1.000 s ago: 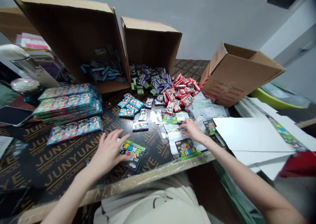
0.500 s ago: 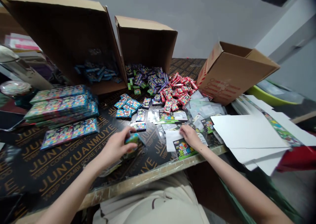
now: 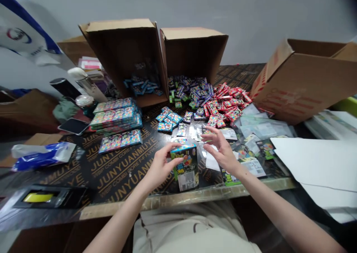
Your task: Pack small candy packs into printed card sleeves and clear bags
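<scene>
My left hand (image 3: 160, 165) pinches a colourful printed packet (image 3: 186, 167) upright over the worktop's (image 3: 117, 171) near edge. My right hand (image 3: 221, 151) hovers spread just right of it. Farther off, red packs (image 3: 225, 106) lie before tipped cardboard boxes (image 3: 192, 48).

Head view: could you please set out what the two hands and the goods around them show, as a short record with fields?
Held: green packet, upright, gripped by left hand
Other hand: right hand open, fingers spread beside the packet; contact unclear
Behind: red packets and purple packets heaped before tipped cardboard boxes
Right: white sheets
</scene>
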`<action>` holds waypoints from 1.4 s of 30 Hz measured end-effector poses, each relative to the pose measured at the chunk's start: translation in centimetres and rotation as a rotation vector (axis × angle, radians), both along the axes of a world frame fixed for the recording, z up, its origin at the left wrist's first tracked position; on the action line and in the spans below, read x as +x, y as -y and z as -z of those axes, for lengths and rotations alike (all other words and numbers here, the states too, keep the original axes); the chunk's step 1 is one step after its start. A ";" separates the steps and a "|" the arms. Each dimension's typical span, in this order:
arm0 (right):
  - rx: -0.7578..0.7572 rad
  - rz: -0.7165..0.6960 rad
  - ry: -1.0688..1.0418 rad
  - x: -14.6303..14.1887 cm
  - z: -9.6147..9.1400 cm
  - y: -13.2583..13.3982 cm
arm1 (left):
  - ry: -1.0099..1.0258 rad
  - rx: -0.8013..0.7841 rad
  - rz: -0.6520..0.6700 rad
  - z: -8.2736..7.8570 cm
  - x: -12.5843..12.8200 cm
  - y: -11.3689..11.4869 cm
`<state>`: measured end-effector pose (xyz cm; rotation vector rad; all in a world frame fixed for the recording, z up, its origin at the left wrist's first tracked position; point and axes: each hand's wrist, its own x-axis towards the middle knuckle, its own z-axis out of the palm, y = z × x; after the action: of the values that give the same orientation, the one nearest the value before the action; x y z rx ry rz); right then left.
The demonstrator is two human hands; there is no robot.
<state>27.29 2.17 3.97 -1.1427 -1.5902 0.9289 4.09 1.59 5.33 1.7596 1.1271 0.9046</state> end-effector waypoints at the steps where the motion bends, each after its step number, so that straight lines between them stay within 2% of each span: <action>1: 0.003 -0.030 -0.053 -1.1 -0.6 0.0 | -0.013 0.022 -0.001 -0.3 0.2 0.1; 5: -0.002 -0.073 -0.106 -3.1 -1.8 -0.1 | -0.041 0.142 -0.057 -1.0 0.9 0.1; 9: -0.030 -0.076 -0.148 -2.9 -2.1 0.0 | -0.011 0.227 -0.096 -1.2 1.4 0.0; 14: -0.091 -0.114 -0.164 -2.8 -3.2 0.0 | -0.013 0.245 -0.080 -1.7 1.7 -0.1; 17: -0.063 -0.107 -0.118 -2.8 -3.5 0.1 | -0.023 0.276 -0.057 -2.0 1.6 -0.2; 20: 0.059 -0.081 -0.023 -2.6 -3.0 0.7 | -0.081 0.403 -0.008 -1.8 1.3 0.0; 22: 0.243 -0.075 0.084 -2.2 -2.3 1.3 | -0.135 0.488 0.017 -1.5 1.1 0.3; 25: 0.568 -0.144 0.260 -1.6 -1.3 2.2 | -0.237 0.578 0.024 -1.0 0.9 0.7; 27: 0.656 -0.209 0.335 -1.1 -1.2 2.4 | -0.312 0.610 0.038 -0.8 0.9 0.9; 29: 0.592 -0.217 0.348 -0.9 -1.8 2.2 | -0.369 0.618 0.059 -0.8 0.9 0.9; 33: 0.340 0.011 0.258 -0.8 -4.6 0.2 | -0.374 0.585 0.069 -1.0 1.0 0.9; 35: 0.274 0.053 0.250 -1.1 -6.2 -1.3 | -0.337 0.570 0.067 -1.0 1.1 1.0; 37: 0.195 -0.056 0.263 -1.5 -7.5 -2.6 | -0.308 0.577 0.061 -0.9 1.1 1.1; 42: -0.177 -0.573 0.255 -2.5 -9.1 -4.0 | -0.299 0.523 0.017 -0.7 1.5 0.8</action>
<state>24.77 6.16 13.02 -0.9623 -2.1382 1.3541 5.63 0.79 6.04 2.3899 1.1234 1.0118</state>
